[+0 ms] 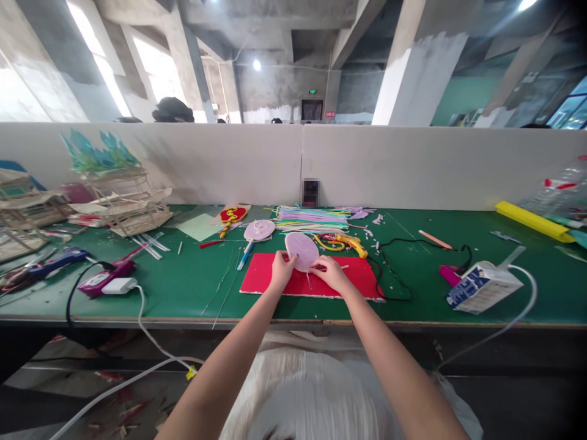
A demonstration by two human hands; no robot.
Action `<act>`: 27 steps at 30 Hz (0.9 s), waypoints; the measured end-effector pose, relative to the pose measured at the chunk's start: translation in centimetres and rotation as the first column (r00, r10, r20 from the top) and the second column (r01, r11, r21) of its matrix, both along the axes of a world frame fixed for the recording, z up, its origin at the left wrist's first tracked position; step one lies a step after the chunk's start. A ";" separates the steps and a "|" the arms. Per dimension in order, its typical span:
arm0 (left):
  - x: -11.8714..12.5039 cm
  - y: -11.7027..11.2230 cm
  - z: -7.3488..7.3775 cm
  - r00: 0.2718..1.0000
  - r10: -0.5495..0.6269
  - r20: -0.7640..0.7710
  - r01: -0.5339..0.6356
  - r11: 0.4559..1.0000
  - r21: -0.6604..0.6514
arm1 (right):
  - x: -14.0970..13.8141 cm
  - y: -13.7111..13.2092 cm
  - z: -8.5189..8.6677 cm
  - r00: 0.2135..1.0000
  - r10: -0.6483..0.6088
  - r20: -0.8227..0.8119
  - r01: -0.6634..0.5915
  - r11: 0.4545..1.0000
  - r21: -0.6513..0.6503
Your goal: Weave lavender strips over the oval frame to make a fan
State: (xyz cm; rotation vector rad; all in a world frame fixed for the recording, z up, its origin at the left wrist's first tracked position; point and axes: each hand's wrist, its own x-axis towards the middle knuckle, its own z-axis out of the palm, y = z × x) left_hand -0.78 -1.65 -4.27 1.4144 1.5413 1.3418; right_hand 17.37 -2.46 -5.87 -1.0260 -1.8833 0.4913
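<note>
A pale pink oval piece (301, 249) rests tilted over a red sheet (358, 278) on the green table. My left hand (280, 271) pinches its lower left edge with closed fingers. My right hand (331, 273) grips its lower right edge, fingers curled. A thin stick shows below the oval, between the two hands.
A second pink oval on a blue stick (257, 231), a red and yellow fan (232, 215), a bundle of coloured strips (312, 219) and a yellow glue gun (351, 243) lie behind. Wooden models (131, 205) stand left. A carton (481, 287) and cables lie right.
</note>
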 end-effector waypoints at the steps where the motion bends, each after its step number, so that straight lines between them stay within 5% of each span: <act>1: 0.2 0.1 -0.1 0.998 -0.015 0.063 0.015 1.000 0.000 | 0.0 -0.1 0.1 1.000 -0.010 -0.023 0.010 1.000 0.000; 6: 0.0 -0.4 -0.2 0.938 -0.083 0.337 0.077 0.997 0.032 | 0.7 -0.2 0.6 0.957 -0.180 -0.228 0.177 0.984 -0.034; 10: -0.3 -0.7 0.0 0.871 -0.118 0.477 0.110 0.993 0.045 | 1.5 0.1 0.8 0.863 -0.334 -0.380 0.281 0.941 -0.191; 19: -0.1 -0.7 0.4 0.763 -0.155 0.627 0.177 0.984 0.027 | 1.9 0.3 3.5 0.879 -0.205 -0.431 -0.096 0.809 -0.580; 23: 0.1 -1.0 0.8 0.725 -0.178 0.666 0.222 0.975 0.019 | 1.6 0.0 5.2 0.886 -0.100 -0.452 -0.242 0.731 -0.637; 27: -0.2 -1.1 1.5 0.675 -0.188 0.714 0.236 0.971 0.032 | 0.8 -0.1 6.5 0.840 -0.118 -0.529 -0.265 0.762 -0.591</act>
